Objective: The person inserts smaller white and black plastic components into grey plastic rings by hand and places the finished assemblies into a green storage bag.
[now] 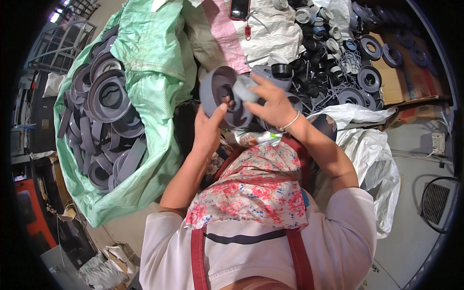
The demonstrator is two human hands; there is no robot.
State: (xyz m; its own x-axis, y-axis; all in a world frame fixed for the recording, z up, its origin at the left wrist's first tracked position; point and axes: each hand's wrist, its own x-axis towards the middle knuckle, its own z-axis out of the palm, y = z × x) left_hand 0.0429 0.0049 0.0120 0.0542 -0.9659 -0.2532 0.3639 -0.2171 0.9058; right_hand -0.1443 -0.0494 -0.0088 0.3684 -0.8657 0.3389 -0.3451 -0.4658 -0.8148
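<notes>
- The left hand (207,128) grips a grey cup (210,92) between bag and heap; the right hand (274,107) has its fingers around a blurred pale piece (245,89).
- This cup appears unfinished, the piece not yet seated.
- Grey rings (108,99), possibly done, fill the green bag (150,63); black-and-white parts (315,47) lie heaped right, apparently pending.

Bright light fills the middle, the held pale piece (245,89) blurs slightly, and bent edges fade to black.
</notes>
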